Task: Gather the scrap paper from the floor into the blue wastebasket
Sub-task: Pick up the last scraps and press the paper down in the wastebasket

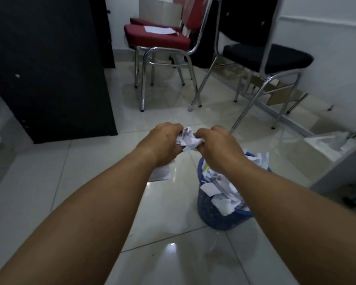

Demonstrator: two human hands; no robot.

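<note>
Both hands hold one crumpled wad of white scrap paper [188, 138] in the air above the floor. My left hand [163, 144] grips its left side and my right hand [218, 148] grips its right side. Below my right forearm stands the blue wastebasket [216, 220], filled to the rim with white paper scraps [220, 192]. A flat white sheet [160, 173] lies on the tiles just left of the basket, partly hidden by my left wrist.
A black cabinet [49, 68] stands at the left. A red chair [158, 38] with a paper on its seat and a black chair [265, 56] stand ahead on chrome legs. A white bag [325, 142] and a grey desk edge [345, 167] are at the right.
</note>
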